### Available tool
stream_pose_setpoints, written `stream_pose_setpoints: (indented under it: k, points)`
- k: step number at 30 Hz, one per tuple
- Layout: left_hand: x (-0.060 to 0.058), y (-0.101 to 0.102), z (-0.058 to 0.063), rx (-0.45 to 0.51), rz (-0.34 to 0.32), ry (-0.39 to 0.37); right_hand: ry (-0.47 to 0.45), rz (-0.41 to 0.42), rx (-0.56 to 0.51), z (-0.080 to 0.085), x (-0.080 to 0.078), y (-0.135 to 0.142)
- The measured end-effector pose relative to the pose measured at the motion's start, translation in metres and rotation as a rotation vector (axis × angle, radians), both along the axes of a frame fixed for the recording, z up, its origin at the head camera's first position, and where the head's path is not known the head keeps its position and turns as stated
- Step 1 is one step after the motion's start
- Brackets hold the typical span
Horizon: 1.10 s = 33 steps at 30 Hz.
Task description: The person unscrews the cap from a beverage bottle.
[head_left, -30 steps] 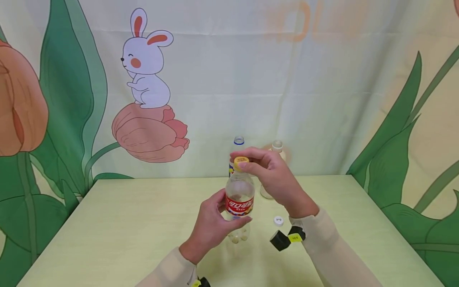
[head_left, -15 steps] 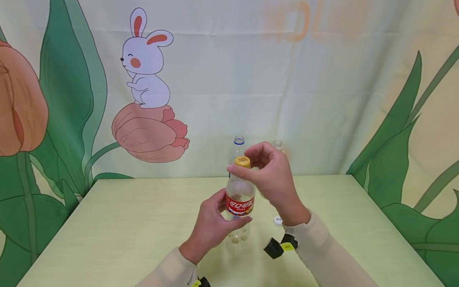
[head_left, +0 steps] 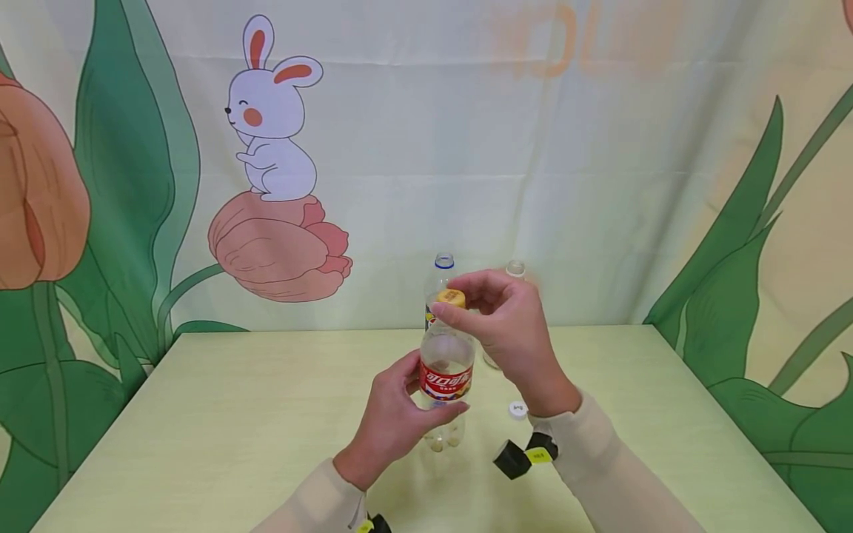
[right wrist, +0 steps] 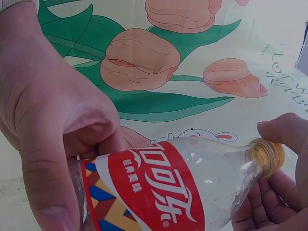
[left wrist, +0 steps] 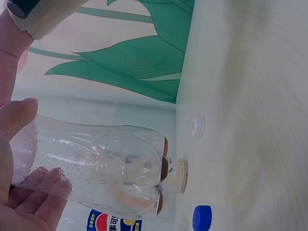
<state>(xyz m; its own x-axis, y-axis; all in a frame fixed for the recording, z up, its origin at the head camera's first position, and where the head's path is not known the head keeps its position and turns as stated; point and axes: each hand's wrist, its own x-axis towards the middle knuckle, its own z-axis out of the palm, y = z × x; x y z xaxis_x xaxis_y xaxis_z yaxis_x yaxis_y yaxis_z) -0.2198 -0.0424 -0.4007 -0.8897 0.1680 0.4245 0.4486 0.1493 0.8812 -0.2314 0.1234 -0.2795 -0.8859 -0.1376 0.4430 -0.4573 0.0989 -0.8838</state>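
Note:
My left hand grips the lower body of a clear plastic cola bottle with a red label, thumb in front and fingers behind. The bottle stands upright above the tabletop, its base visible in the left wrist view. On its neck sits a yellow bottle cap. My right hand holds that cap between thumb and fingers. In the right wrist view the thumb lies on one side of the cap and curled fingers on the other. The bottle looks transparent, with droplets inside.
Behind stand an uncapped clear bottle with a blue neck ring and another uncapped bottle, partly hidden by my right hand. A white cap and a blue cap lie on the pale table. A printed curtain hangs behind.
My right hand's fingers spread and shifted round the yellow cap half a second ago, and now close on it again. The left hand and bottle have stayed in place.

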Motion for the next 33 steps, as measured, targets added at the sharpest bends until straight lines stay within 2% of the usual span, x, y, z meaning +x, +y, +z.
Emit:
stream_pose_setpoints:
  k: [11, 19, 22, 28, 33]
  points:
    - [-0.0004, 0.0006, 0.0003, 0.0, 0.001, -0.001, -0.018, 0.143, -0.06, -0.0027, -0.0006, -0.0005]
    - [-0.0005, 0.0006, 0.0006, -0.002, 0.006, -0.013, -0.022, 0.181, -0.036, -0.0023, -0.0008, -0.0008]
    - [-0.0005, 0.0006, 0.0005, 0.001, 0.003, -0.015, -0.029, 0.14, -0.024, -0.0019, -0.0009, -0.001]
    - [-0.0001, 0.0012, -0.0004, 0.011, -0.006, -0.002, -0.046, -0.044, 0.015, -0.0018, 0.0007, -0.0041]
    - [0.0, 0.0016, -0.0015, 0.009, 0.001, -0.001, -0.016, -0.086, 0.035, -0.002, 0.0024, -0.0045]
